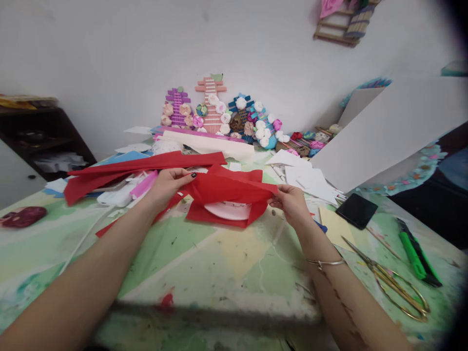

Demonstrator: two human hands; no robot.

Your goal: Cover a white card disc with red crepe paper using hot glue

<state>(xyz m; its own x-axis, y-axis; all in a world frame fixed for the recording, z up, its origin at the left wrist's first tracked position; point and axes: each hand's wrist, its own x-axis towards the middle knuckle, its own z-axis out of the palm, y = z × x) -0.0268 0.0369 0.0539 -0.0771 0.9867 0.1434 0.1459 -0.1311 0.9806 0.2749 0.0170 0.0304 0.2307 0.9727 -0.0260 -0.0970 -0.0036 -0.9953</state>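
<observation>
Between my hands stretches a sheet of red crepe paper (230, 187), its upper part lifted off the table. My left hand (171, 184) pinches its left edge between thumb and fingers. On the right side, my right hand (290, 202) grips the other edge the same way. Below the raised fold, a white rounded piece (228, 211), like card, lies on the red paper's lower part and is partly covered by it. More red paper (146, 165), a long folded strip, lies behind my left hand.
Gold-handled scissors (391, 280), a green utility knife (417, 253) and a black phone-like slab (356, 210) lie at right. A large white board (383, 131) leans there. Paper-flower decorations (210, 107) stand against the wall. A maroon case (24, 217) sits at far left.
</observation>
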